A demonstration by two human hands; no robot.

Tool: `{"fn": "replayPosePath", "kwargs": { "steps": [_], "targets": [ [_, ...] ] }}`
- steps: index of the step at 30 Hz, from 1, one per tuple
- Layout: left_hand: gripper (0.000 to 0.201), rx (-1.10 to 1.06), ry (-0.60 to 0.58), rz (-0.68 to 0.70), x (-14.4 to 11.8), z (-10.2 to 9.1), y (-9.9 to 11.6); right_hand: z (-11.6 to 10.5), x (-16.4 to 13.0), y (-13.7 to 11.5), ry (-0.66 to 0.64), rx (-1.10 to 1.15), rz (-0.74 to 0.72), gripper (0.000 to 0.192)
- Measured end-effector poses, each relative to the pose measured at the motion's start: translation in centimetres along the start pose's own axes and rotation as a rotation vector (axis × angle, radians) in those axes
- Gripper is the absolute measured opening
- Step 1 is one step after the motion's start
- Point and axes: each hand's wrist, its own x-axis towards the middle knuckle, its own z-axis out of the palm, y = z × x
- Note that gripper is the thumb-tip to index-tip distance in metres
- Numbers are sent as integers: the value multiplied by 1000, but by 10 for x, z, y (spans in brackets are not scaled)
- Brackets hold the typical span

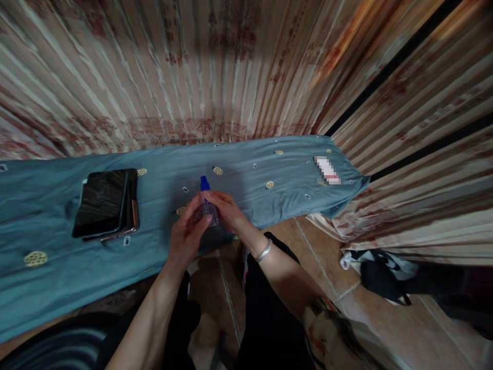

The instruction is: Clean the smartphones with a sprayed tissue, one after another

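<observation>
Clear plastic, blue-capped, the small bottle [207,205] is sitting pinched between both hands, left hand [187,234] and right hand [228,211] closing on it above the teal-covered desk [57,277]. Squeezing could be spilling liquid onto the cloth (phones [106,204] lying well apart).

Bottle [208,205] label behind fingers [200,218]

bare forearms; silver bangle [264,251], black trousers [269,318]

Striped curtain [239,67] behind; tiled floor [346,308]; dim, possibly indoor light.
</observation>
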Motion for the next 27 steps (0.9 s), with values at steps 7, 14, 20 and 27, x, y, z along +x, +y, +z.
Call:
{"fn": "replayPosePath", "kwargs": {
  "steps": [7,14,20,27],
  "targets": [
    [36,138,249,47,19,-31,-7,-16,-6,-23,78,104,37,19],
    [48,260,179,-63,34,-46,-31,-31,-13,-31,116,-35,10,34],
    [47,483,174,-3,41,-29,-32,-39,-9,-14,173,-603,-121,20],
    [49,515,142,-51,42,-16,-31,-34,-4,1,141,-889,-137,37]
  ]
}}
